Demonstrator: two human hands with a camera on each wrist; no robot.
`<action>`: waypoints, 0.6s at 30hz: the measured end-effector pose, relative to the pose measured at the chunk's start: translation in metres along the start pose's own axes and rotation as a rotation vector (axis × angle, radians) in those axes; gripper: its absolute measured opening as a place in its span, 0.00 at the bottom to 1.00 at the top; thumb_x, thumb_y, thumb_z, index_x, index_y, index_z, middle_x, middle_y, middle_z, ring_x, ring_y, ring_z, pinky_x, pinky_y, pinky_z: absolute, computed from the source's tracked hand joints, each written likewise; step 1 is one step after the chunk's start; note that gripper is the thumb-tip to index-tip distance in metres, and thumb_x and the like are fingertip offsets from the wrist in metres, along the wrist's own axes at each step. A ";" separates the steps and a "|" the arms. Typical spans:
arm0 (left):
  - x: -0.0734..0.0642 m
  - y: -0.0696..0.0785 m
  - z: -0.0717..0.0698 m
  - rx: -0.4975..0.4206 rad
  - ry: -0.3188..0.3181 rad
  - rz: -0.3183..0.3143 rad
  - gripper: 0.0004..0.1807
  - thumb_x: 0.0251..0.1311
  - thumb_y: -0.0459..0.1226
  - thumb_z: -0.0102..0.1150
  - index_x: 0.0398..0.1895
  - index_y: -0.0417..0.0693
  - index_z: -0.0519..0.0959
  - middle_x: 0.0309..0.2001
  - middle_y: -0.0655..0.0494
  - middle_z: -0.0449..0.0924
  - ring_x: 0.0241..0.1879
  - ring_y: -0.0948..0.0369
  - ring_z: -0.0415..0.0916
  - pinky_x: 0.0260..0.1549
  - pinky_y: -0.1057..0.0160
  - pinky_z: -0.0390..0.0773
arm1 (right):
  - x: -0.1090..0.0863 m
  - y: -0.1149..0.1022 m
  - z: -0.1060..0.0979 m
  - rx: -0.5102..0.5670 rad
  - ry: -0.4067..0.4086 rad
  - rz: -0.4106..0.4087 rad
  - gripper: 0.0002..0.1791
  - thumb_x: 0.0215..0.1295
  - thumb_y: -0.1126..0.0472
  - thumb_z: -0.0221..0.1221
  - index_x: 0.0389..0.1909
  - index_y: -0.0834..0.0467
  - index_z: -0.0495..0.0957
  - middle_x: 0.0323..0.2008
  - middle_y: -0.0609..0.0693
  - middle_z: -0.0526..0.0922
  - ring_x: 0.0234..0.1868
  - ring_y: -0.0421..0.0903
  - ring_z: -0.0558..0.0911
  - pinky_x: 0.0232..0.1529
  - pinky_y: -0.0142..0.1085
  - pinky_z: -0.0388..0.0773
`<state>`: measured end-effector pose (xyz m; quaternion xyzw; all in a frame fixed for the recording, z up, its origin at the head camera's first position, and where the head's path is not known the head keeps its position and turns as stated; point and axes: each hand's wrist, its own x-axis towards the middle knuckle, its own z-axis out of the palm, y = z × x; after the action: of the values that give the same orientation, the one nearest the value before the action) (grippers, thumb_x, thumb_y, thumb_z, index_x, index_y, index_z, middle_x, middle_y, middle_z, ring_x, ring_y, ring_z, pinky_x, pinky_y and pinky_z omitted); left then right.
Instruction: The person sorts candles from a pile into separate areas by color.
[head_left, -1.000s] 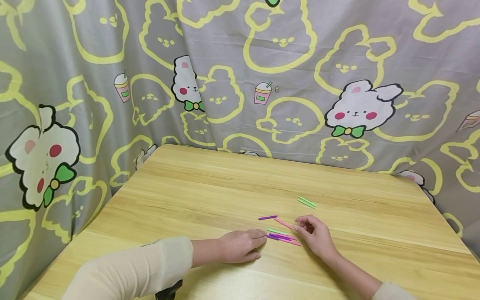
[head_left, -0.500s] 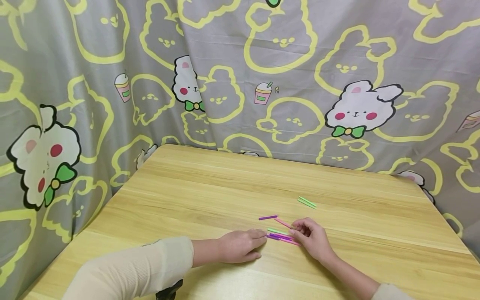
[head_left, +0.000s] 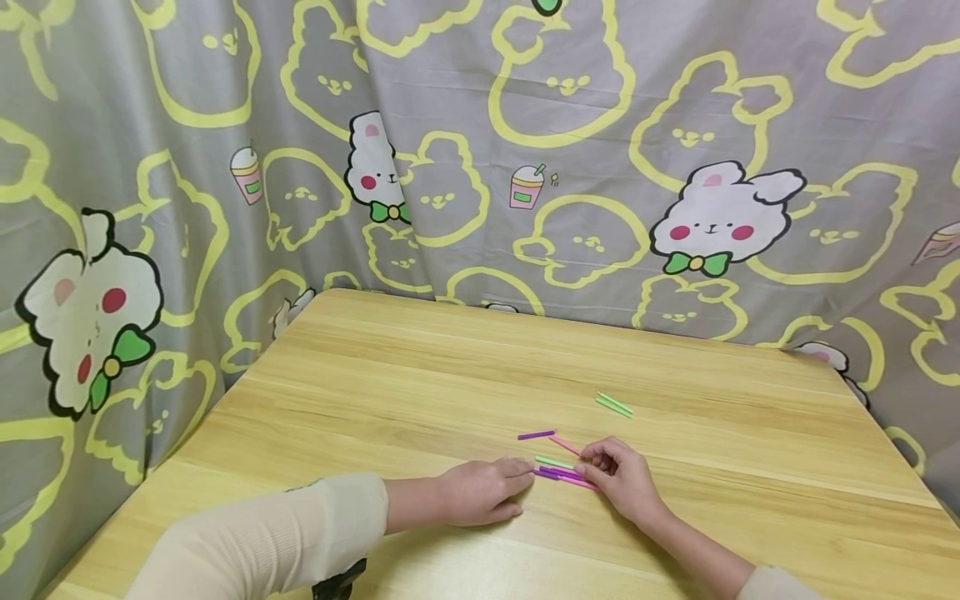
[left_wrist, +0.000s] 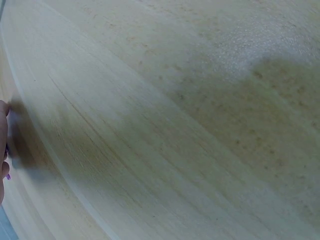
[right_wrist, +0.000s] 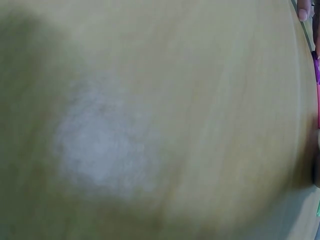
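Observation:
Several thin coloured sticks lie in a loose bundle on the table: a green stick (head_left: 555, 462) on the far side, purple sticks (head_left: 547, 473) and a pink stick (head_left: 576, 482). My left hand (head_left: 483, 492) rests flat on the wood, fingers extended, their tips at the bundle's left end. At the right end is my right hand (head_left: 621, 475), fingers bent and thumb over the stick ends; I cannot tell if it pinches one. Its index finger is close to another pink stick (head_left: 565, 446). The right wrist view shows a purple stick (right_wrist: 316, 67) and a pink stick (right_wrist: 318, 105) at its edge.
Just beyond the bundle lies a single purple stick (head_left: 536, 435). Farther back are two green sticks (head_left: 615, 404) side by side. The wooden table (head_left: 375, 375) meets a patterned grey curtain (head_left: 465, 233) at the back and left.
My right hand has moved a little left and lower, its fingertips now over the right ends of the bundle. The left hand and the sticks have stayed in place.

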<state>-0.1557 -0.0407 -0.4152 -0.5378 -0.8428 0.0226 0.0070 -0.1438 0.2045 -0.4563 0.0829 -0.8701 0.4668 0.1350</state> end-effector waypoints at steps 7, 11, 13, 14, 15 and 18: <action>0.000 0.000 0.001 0.002 0.003 0.000 0.25 0.66 0.46 0.49 0.61 0.43 0.69 0.63 0.51 0.69 0.63 0.60 0.67 0.60 0.70 0.70 | 0.001 -0.001 0.000 0.016 0.003 0.014 0.07 0.45 0.68 0.69 0.25 0.59 0.80 0.23 0.44 0.74 0.23 0.30 0.67 0.21 0.23 0.69; 0.000 0.000 0.001 0.008 0.006 0.000 0.25 0.65 0.47 0.49 0.61 0.43 0.69 0.63 0.51 0.69 0.63 0.60 0.67 0.60 0.70 0.70 | 0.003 -0.001 -0.001 0.017 -0.012 0.020 0.07 0.45 0.68 0.69 0.26 0.59 0.80 0.22 0.44 0.73 0.23 0.30 0.66 0.21 0.23 0.68; 0.000 0.000 0.002 0.009 0.007 0.000 0.25 0.65 0.47 0.49 0.61 0.43 0.69 0.63 0.51 0.69 0.63 0.60 0.67 0.60 0.70 0.70 | 0.003 0.000 -0.001 0.014 -0.021 0.021 0.06 0.46 0.68 0.68 0.26 0.59 0.80 0.22 0.44 0.73 0.23 0.30 0.66 0.20 0.23 0.67; 0.000 0.000 0.002 0.009 0.007 0.000 0.25 0.65 0.46 0.49 0.61 0.43 0.69 0.63 0.51 0.69 0.63 0.60 0.67 0.60 0.70 0.70 | 0.003 -0.001 -0.001 0.016 -0.025 0.021 0.06 0.46 0.68 0.68 0.26 0.59 0.80 0.22 0.44 0.73 0.23 0.31 0.66 0.20 0.23 0.67; -0.001 0.000 0.001 0.008 0.007 0.000 0.25 0.65 0.46 0.49 0.61 0.43 0.69 0.63 0.51 0.69 0.63 0.60 0.67 0.60 0.70 0.70 | 0.004 -0.001 -0.002 0.016 -0.029 0.025 0.06 0.47 0.68 0.68 0.26 0.59 0.80 0.22 0.44 0.73 0.23 0.31 0.66 0.20 0.23 0.67; -0.001 0.000 0.001 0.007 0.007 0.000 0.25 0.65 0.46 0.49 0.61 0.43 0.69 0.63 0.50 0.70 0.63 0.60 0.67 0.60 0.70 0.70 | 0.004 -0.002 -0.002 0.008 -0.038 0.037 0.05 0.48 0.68 0.67 0.25 0.59 0.80 0.22 0.44 0.73 0.23 0.31 0.66 0.20 0.23 0.67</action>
<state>-0.1553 -0.0412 -0.4162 -0.5379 -0.8426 0.0235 0.0117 -0.1468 0.2050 -0.4525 0.0762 -0.8719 0.4711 0.1097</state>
